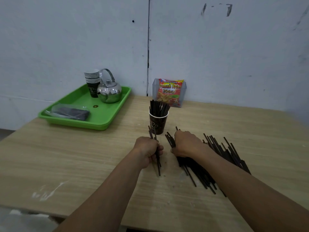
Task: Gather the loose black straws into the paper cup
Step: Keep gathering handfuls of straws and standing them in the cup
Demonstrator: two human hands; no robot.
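A dark paper cup (158, 123) stands upright mid-table with several black straws (158, 108) sticking out of it. My left hand (148, 150) is just in front of the cup, closed around a few black straws that poke out above and below the fist. My right hand (186, 144) rests palm-down on the left end of a large loose pile of black straws (215, 153) that spreads to the right across the table; its fingers curl over some of them.
A green tray (107, 118) at the back left carries a stack of paper cups (92, 81), a metal kettle (109, 91) and a plastic-wrapped dark packet (70, 112). A snack bag in a clear holder (169, 92) stands against the wall behind the cup.
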